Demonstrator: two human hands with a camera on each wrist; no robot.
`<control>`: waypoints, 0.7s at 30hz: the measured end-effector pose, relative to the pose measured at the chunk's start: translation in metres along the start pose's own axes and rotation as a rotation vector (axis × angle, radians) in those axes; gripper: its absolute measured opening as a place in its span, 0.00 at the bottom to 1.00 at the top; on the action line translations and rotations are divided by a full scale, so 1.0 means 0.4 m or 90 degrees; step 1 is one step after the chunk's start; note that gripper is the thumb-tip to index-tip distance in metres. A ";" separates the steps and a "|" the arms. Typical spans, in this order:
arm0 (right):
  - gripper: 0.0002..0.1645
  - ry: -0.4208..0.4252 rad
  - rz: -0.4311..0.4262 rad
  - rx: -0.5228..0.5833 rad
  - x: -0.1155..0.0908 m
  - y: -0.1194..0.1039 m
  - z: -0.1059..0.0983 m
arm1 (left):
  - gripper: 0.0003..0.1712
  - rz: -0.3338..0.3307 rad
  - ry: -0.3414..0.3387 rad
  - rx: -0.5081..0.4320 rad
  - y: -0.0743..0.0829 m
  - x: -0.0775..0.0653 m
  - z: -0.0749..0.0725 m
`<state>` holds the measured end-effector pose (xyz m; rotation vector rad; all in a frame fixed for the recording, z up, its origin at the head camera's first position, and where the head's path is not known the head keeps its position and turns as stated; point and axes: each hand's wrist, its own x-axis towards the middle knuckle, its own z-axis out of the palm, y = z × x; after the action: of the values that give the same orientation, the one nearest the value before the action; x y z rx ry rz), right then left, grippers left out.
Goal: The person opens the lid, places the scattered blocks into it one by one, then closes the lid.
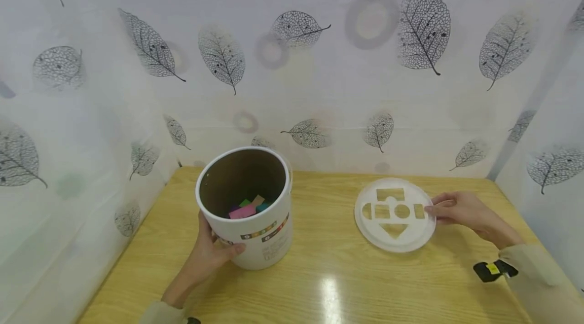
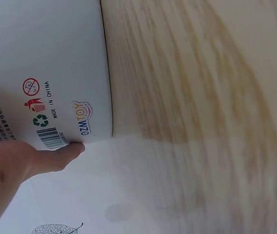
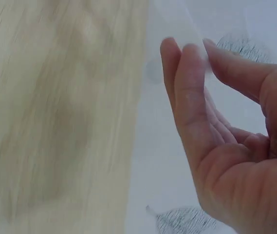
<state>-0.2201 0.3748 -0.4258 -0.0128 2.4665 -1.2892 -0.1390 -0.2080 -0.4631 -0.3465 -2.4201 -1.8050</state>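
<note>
On the left of the head view is a white toy bucket [image 1: 274, 243], its open mouth facing up toward me. Inside it lie several coloured blocks, among them a pink block [image 1: 242, 212]. My left hand [image 1: 207, 260] grips the bucket's side, thumb on the front and the other fingers mostly hidden behind. Printing and a logo show on the bucket wall [image 2: 55, 44] in the left wrist view. To the right, my right hand [image 1: 465, 215] pinches the edge of a round white lid [image 1: 367, 192] with shaped cut-outs. The right wrist view shows only its pale edge between thumb and fingers.
A wooden table [image 1: 319, 243] lies under both hands. White curtains [image 1: 319, 85] with a leaf print hang behind it and along both sides. A dark wrist strap [image 1: 495, 270] with a yellow mark sits on the right sleeve.
</note>
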 end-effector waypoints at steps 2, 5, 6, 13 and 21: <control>0.35 0.016 -0.029 0.027 -0.006 -0.030 0.020 | 0.74 -0.002 -0.003 0.001 0.000 0.000 0.000; 0.35 0.061 -0.096 0.062 -0.011 -0.087 0.058 | 0.74 -0.005 -0.001 0.000 -0.002 -0.001 -0.002; 0.34 0.080 -0.124 0.076 -0.012 -0.108 0.072 | 0.74 -0.008 0.000 -0.002 -0.002 -0.002 -0.003; 0.17 0.213 -0.331 0.203 -0.007 -0.268 0.170 | 0.74 -0.019 0.000 0.006 -0.002 0.001 -0.008; 0.13 0.350 -0.560 0.189 0.016 -0.395 0.272 | 0.74 -0.018 -0.004 -0.001 -0.001 0.002 -0.004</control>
<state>-0.2164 0.1953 -0.3586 -0.8571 2.7811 -2.2512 -0.1398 -0.2094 -0.4628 -0.3210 -2.4394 -1.8203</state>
